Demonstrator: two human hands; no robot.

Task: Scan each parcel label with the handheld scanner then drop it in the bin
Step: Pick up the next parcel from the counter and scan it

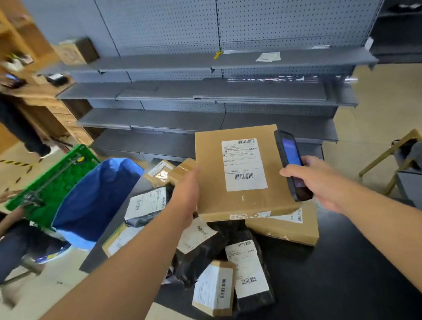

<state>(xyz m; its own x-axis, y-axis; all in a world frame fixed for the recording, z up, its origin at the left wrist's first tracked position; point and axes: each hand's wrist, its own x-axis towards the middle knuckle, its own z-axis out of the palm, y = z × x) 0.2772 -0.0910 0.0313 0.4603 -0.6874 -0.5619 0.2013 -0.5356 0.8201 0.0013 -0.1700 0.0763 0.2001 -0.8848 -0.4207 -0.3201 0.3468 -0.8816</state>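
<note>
Centrally, the left hand grips a flat cardboard parcel by its left edge, label facing up, above the parcel pile on the dark table. The right hand is closed around the handheld scanner, just beside the parcel's right edge. A blue-lined bin stands left.

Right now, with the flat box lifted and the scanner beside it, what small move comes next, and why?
Probably tilt the handheld scanner in the right hand toward the white label. The left hand holds the flat cardboard parcel label-up, but the scanner sits off its right edge, screen facing the person, apparently not aimed at the barcode. The blue bin waits left.
</note>
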